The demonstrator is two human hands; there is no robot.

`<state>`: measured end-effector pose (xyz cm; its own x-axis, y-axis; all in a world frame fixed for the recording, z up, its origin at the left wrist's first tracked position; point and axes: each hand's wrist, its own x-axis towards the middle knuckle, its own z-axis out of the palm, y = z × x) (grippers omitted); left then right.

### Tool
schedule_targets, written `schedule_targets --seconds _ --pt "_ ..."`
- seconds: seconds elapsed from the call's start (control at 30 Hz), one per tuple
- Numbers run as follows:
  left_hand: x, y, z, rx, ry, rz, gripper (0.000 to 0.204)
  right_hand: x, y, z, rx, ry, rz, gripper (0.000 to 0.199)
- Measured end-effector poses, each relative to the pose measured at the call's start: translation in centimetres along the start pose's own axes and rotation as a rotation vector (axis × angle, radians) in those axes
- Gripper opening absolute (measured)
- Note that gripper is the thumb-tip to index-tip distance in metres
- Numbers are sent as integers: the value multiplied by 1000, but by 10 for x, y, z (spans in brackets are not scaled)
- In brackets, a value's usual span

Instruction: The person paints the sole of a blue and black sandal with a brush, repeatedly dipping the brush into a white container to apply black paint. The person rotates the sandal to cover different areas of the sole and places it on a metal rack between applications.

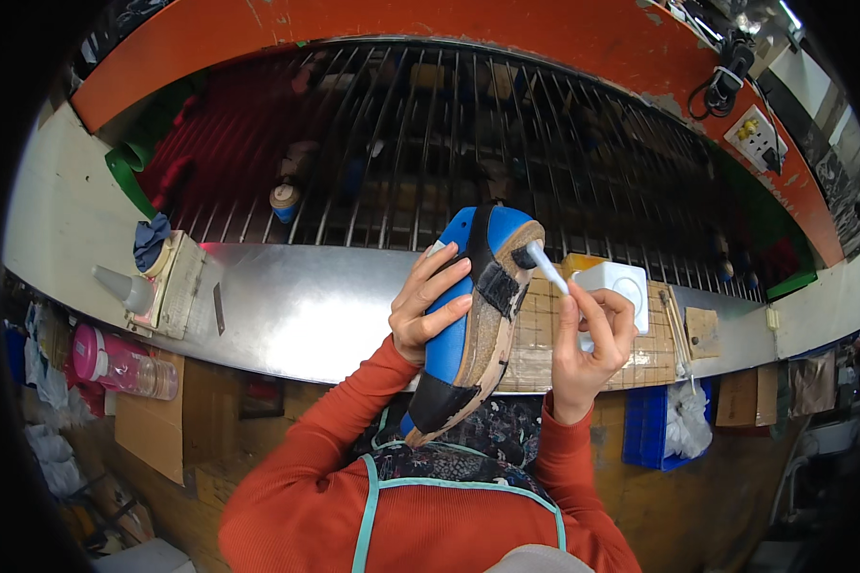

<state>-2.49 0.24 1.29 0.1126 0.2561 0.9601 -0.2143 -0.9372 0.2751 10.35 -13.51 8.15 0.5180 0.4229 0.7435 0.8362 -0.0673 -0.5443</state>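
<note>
My left hand [428, 304] is closed round the blue side of a shoe last [443, 329] fitted with black straps [496, 289] and a tan sole layer [479, 353]. Its underside faces right, with the toe or heel end tilted up and away from me. In my right hand [592, 349] a small brush [548, 266] with a pale handle is pinched between thumb and fingers. The dark brush head meets the tan underside near the far end. Just behind the right hand stands a white container [621, 286], partly hidden by the fingers.
A brown grid-patterned board [545, 368] lies on the metal bench [287, 306]. Beyond it runs a rack of metal bars [354, 205] carrying another blue-and-tan piece [285, 201]. Thin sticks [678, 334] lie at right; a grey cone [124, 289] is at left. A blue bin [648, 430] sits below.
</note>
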Motion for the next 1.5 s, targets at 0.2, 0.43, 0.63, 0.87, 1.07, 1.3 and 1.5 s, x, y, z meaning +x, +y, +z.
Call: schedule_targets --seconds 0.2,0.43,0.63,0.87,1.07,1.3,1.5 --pt "-3 -3 -1 26 -25 -26 40 -4 5 -3 -176 37 -231 25" --pt "-4 -1 -4 79 -73 -18 39 -6 5 -12 15 -122 6 17" --pt "-5 3 -6 151 -108 -1 37 -11 -3 -10 -141 -87 -33 18" --pt "-5 4 -6 243 -115 61 37 -18 -11 -6 -269 5 -78 21" --pt "-4 6 -5 263 -105 78 39 -20 -15 -5 -274 20 -61 22" --pt "-3 7 -5 281 -85 84 43 -20 -18 -2 -284 50 -71 23" --pt "-3 8 -5 292 -85 85 44 -21 -17 0 -282 85 -76 24"
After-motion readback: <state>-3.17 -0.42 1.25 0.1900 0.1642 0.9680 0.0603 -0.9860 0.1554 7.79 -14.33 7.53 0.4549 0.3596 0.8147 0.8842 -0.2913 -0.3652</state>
